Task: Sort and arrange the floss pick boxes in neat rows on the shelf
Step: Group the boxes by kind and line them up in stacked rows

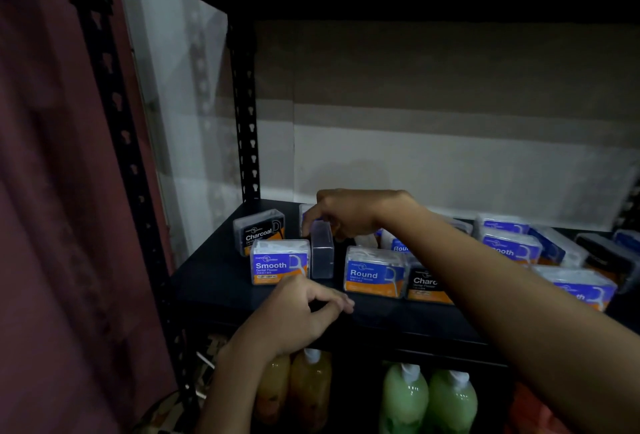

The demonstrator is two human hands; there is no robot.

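On the shelf [221,281], the Charcoal box [259,231] sits behind the Smooth box [280,262]; the Round box [374,272] sits to its right.

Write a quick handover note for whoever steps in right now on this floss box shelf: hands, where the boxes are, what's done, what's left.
Right hand: reached across to the back of the shelf, fingers on the dark box turned end-on.
Left hand: at the front edge below the Smooth box, fingers loosely curled, holding nothing.
Boxes: Charcoal box back left, Smooth in front of it, Round box and a second Charcoal box further right; more boxes lie jumbled at angles on the right.
Done: a few left-side boxes face forward.
Left: turn the end-on box, group by type, straighten the right side into rows.
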